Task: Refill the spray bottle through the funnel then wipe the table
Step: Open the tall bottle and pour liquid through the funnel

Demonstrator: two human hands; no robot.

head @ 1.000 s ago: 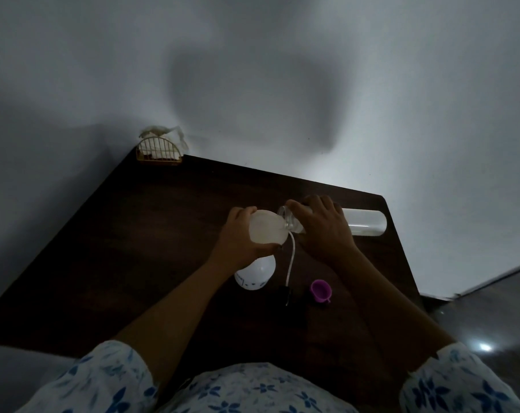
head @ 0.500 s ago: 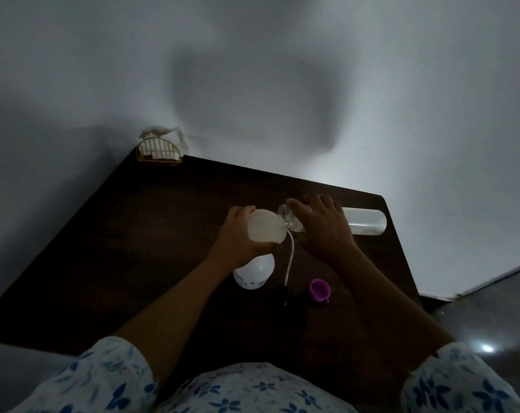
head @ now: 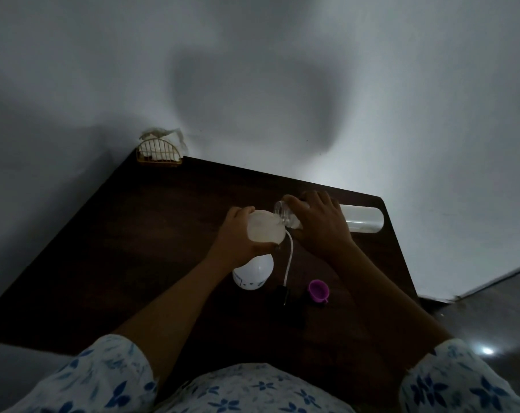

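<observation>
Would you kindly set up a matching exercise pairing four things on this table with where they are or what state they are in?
Things:
1. funnel
2. clear bottle
3. purple cap
4. napkin holder

Descriptions:
A. far left corner of the table
B. tilted in the right hand
C. lying loose near the right forearm
D. steadied by the left hand on the spray bottle

Pairs: 1-D, 2-B, 3-C, 4-A

Head camera looks steeply down (close) over the table (head: 163, 234).
</observation>
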